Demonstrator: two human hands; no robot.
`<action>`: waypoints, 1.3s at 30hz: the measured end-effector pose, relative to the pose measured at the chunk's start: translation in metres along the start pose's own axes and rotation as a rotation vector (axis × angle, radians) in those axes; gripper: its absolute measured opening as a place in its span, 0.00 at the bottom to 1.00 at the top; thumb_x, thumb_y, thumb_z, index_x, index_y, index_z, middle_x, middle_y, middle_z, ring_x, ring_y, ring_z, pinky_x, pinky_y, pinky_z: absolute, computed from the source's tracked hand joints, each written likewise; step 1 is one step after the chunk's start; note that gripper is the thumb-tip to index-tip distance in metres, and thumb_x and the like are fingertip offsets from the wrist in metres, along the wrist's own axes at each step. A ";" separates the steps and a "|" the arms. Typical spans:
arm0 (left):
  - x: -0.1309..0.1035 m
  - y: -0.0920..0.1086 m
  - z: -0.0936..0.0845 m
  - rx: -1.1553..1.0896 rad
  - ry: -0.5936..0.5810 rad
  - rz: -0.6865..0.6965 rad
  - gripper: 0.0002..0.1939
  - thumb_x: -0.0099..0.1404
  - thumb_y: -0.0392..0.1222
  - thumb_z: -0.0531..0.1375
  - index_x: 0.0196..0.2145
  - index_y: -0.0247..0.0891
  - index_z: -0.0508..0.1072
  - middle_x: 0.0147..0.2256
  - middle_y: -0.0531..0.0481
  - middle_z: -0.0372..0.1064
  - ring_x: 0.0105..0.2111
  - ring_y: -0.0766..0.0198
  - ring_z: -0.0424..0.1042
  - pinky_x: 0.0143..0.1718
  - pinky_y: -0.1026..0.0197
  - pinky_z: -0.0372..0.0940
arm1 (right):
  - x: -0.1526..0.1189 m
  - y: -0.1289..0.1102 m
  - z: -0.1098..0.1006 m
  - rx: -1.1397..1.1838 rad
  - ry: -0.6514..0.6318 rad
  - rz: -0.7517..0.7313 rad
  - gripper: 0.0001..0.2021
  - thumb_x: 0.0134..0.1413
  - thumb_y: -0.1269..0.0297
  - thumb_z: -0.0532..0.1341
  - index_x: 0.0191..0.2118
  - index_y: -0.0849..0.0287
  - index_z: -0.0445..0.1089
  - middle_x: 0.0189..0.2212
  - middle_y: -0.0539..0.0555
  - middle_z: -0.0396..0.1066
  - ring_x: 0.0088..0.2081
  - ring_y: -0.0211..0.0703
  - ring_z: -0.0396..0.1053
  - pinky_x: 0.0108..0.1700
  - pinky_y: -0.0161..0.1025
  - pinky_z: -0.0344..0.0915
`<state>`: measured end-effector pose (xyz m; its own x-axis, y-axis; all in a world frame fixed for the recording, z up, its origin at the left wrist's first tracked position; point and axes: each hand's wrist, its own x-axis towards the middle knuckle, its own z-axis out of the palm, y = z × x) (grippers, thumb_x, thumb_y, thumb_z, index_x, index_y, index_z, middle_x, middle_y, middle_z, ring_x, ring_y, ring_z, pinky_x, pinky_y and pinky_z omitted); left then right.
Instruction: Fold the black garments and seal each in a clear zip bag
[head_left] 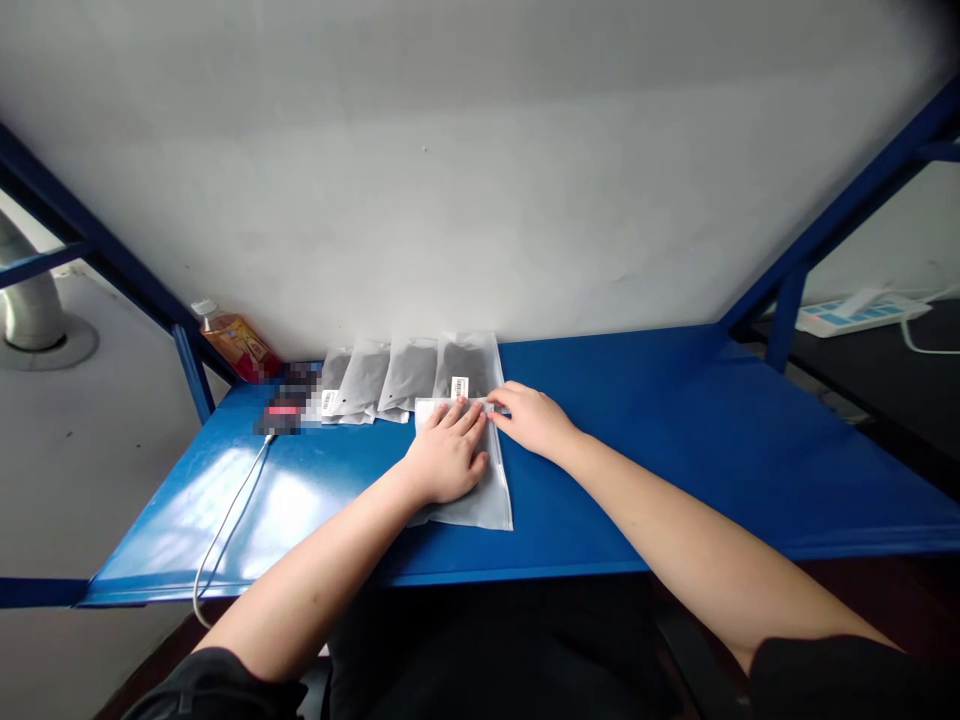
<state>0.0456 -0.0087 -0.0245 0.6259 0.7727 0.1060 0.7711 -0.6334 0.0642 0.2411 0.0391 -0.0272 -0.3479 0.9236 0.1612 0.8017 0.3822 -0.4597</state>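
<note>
A frosted zip bag (pixel 480 508) lies flat on the blue table, its top edge turned away from me. Spread over its upper part is my left hand (pixel 448 455), palm down with the fingers stretched out. At the bag's top right corner my right hand (pixel 529 415) has its thumb and forefinger pinched together at the zip edge; any slider between them is too small to make out. Just behind, a filled frosted bag (pixel 466 362) with a dark item inside and a white barcode label (pixel 459 387) touches or nearly touches the front bag's top edge.
Several more filled frosted bags (pixel 367 378) overlap in a row to the left along the wall. A drink bottle (pixel 238 342) leans in the left corner. Beside it lies a blurred-out phone-like object (pixel 285 412) with a white cable (pixel 232 508). Blue frame bars (pixel 784 310) bound the table.
</note>
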 end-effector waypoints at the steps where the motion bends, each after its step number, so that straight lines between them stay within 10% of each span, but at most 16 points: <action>1: 0.001 0.000 0.001 0.001 -0.007 -0.011 0.32 0.70 0.48 0.52 0.67 0.31 0.60 0.69 0.36 0.52 0.70 0.42 0.48 0.68 0.39 0.44 | 0.000 0.000 0.000 -0.013 -0.025 -0.015 0.12 0.62 0.64 0.60 0.49 0.55 0.75 0.45 0.57 0.75 0.43 0.49 0.74 0.40 0.38 0.64; 12: 0.003 0.003 -0.002 -0.022 -0.042 -0.061 0.32 0.69 0.48 0.52 0.67 0.33 0.61 0.69 0.39 0.53 0.70 0.43 0.48 0.68 0.39 0.46 | 0.006 0.001 -0.004 0.189 -0.207 0.024 0.05 0.50 0.64 0.64 0.28 0.58 0.76 0.27 0.52 0.76 0.30 0.43 0.72 0.31 0.36 0.61; 20: 0.003 0.004 -0.003 -0.038 -0.029 -0.072 0.30 0.69 0.46 0.51 0.66 0.33 0.62 0.69 0.38 0.54 0.70 0.44 0.49 0.68 0.40 0.46 | -0.013 -0.019 -0.036 0.384 -0.944 -0.066 0.07 0.46 0.62 0.67 0.30 0.60 0.80 0.22 0.49 0.74 0.19 0.34 0.65 0.23 0.32 0.58; 26: 0.001 0.007 -0.005 -0.049 -0.026 -0.165 0.35 0.68 0.48 0.54 0.69 0.31 0.57 0.71 0.34 0.45 0.71 0.43 0.44 0.68 0.43 0.45 | -0.020 -0.032 -0.039 0.419 -1.223 -0.057 0.13 0.47 0.54 0.69 0.33 0.60 0.80 0.29 0.51 0.78 0.20 0.33 0.69 0.21 0.30 0.57; 29: 0.000 0.009 -0.007 -0.049 0.033 -0.285 0.40 0.65 0.51 0.56 0.70 0.33 0.54 0.71 0.32 0.46 0.70 0.39 0.46 0.66 0.39 0.47 | -0.016 -0.027 -0.037 0.464 -1.106 0.032 0.18 0.49 0.48 0.68 0.32 0.61 0.75 0.28 0.51 0.78 0.19 0.33 0.69 0.19 0.30 0.55; 34: -0.001 0.012 -0.009 -0.115 0.133 -0.377 0.32 0.69 0.51 0.53 0.67 0.36 0.59 0.63 0.36 0.60 0.62 0.42 0.58 0.60 0.38 0.53 | -0.005 -0.015 -0.024 0.279 -0.559 0.321 0.21 0.57 0.45 0.61 0.26 0.58 0.65 0.22 0.55 0.76 0.16 0.39 0.69 0.17 0.33 0.58; 39: 0.000 0.012 -0.009 -0.192 0.216 -0.442 0.26 0.72 0.50 0.49 0.63 0.38 0.63 0.60 0.38 0.62 0.59 0.44 0.59 0.59 0.41 0.54 | -0.007 -0.021 -0.009 0.420 -0.517 0.350 0.20 0.53 0.49 0.65 0.22 0.57 0.62 0.15 0.52 0.70 0.14 0.38 0.64 0.16 0.34 0.56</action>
<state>0.0537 -0.0168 -0.0152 0.1916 0.9545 0.2286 0.9082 -0.2607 0.3275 0.2311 0.0248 -0.0105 -0.3735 0.8173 -0.4388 0.6905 -0.0709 -0.7198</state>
